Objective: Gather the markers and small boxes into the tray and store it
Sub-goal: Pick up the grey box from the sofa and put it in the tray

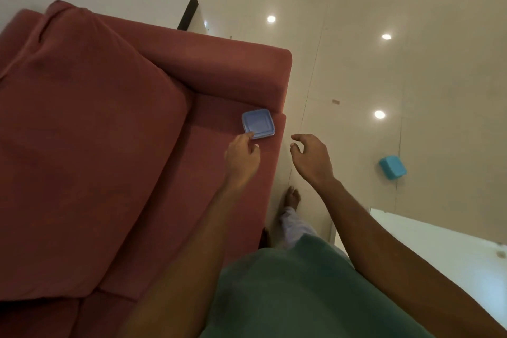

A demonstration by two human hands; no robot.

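My left hand (242, 158) pinches the near edge of the small blue box (258, 123) on the red sofa (109, 145), mid-frame; my right hand (311, 158) hangs beside it, relaxed and holding nothing.

The first box (258, 123) is lying on the seat of the sofa (197, 162), directly ahead of the left hand (242, 158), which is pinching its near edge. The armrest (219, 68) is running just beyond the first box, on the side away from the left hand. The back cushion (82, 118) is lying well left of the left hand. The right hand (311, 156) is hanging over the floor (384, 71), just right of the sofa and apart from the first box. The second box (393, 167) is sitting on the floor, well right of the right hand. The tabletop (439, 244) is lying nearer than the right hand, to its right.
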